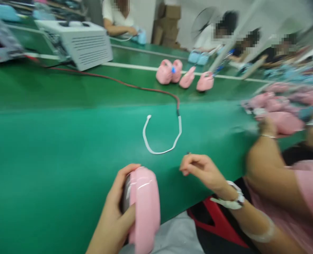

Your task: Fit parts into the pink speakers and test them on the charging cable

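Observation:
A rounded, glossy pink plastic housing (147,201) with a dark grey face is gripped by my left hand (119,208), held upright over the table's near edge. My right hand (202,173) is apart from it, to the right, just above the green mat. Its fingers are curled with the tips pressed together; a tiny dark bit shows by them, too small to name. Beyond both hands, a white cable (158,152) lies in a U shape on the mat, its right end joined to a red-brown lead (135,85).
A vented white box (89,44) and a device with a red display (2,38) stand at the back left. Several pink housings (205,82) sit mid-table. At right, a co-worker's arm (264,162) reaches toward piled pink parts (283,121). More people work across the table.

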`<state>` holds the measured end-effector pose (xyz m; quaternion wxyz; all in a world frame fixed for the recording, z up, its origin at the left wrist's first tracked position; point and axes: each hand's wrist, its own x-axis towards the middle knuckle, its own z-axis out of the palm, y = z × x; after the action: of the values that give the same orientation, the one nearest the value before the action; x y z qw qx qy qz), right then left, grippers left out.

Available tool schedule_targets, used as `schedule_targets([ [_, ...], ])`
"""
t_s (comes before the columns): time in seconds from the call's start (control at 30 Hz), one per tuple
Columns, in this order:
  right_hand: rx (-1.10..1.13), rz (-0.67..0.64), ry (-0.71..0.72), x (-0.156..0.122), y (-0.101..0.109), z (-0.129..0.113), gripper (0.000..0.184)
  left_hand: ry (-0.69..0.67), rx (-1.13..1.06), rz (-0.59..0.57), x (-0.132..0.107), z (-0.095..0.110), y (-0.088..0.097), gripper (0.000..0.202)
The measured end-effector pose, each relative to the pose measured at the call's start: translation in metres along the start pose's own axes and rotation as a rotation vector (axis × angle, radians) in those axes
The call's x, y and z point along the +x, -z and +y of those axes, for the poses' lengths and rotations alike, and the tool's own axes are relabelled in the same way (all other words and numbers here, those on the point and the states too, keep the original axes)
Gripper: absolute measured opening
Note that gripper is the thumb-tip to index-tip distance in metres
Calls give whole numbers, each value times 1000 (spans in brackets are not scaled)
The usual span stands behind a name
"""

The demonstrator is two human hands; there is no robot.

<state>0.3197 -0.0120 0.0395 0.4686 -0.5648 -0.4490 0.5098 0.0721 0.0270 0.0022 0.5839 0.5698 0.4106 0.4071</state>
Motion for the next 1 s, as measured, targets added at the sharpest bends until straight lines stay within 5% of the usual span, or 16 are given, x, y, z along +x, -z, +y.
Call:
schedule_targets([
  [0.1,-286,129,113,-2,9,15,28,148,52,-75,-6,8,11,49],
  [0.37,-675,251,186,-3,11,10,19,106,-53,-100,-5,14,6,49],
  [0.53,-388,108,176,-2,-15,5,12,86,-141,-140,-4,7,12,49],
  [0.67,-64,-203,111,0,-50,8,50,107,-213,-150,-5,5,16,48],
  [0.77,99,-342,38,3,-70,12,60,83,-291,-141,-5,8,17,44],
  [1.0,350,-299,-46,3,-84,18,60,37,-326,-133,-4,12,17,42],
])
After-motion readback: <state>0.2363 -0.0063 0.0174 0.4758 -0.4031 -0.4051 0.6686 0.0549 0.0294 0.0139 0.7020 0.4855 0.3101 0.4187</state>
